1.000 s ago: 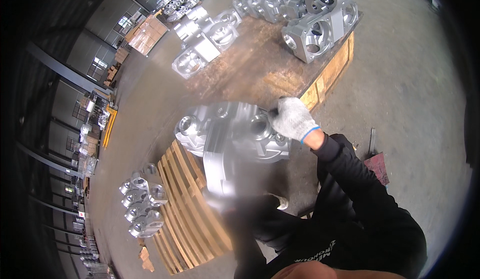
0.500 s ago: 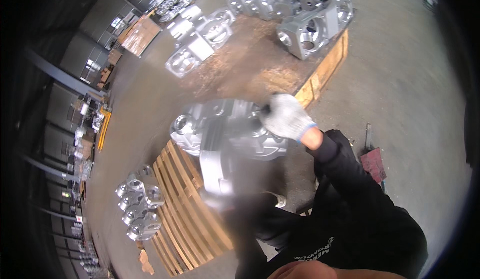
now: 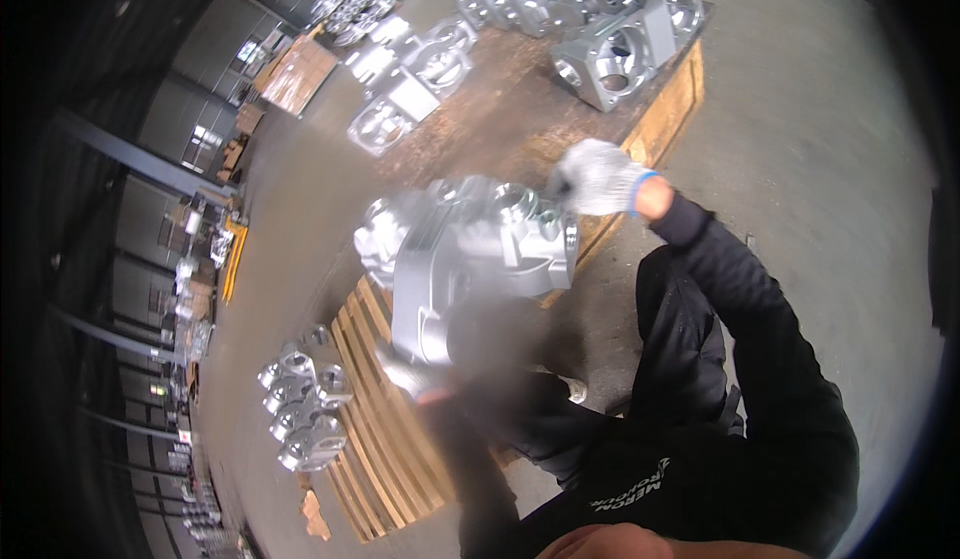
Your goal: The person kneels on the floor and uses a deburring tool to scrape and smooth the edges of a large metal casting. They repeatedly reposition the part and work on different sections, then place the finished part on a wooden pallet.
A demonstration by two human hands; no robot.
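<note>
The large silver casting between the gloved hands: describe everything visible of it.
The silver casting looks metallic and bulky, with round openings and a long, slab-like section. It partly hides the brown-topped table. The left hand is at its lower end, the right hand by its upper right edge; blur hides exact contact and support.

A large, irregular silvery metal casting point(image 3: 465, 244) sits at frame centre, between the brown flat-topped wooden table point(image 3: 460, 131), upper centre, bearing silvery hollow metal housings point(image 3: 410, 97), and the tan slatted wooden pallet point(image 3: 388, 449), lower left.
</note>
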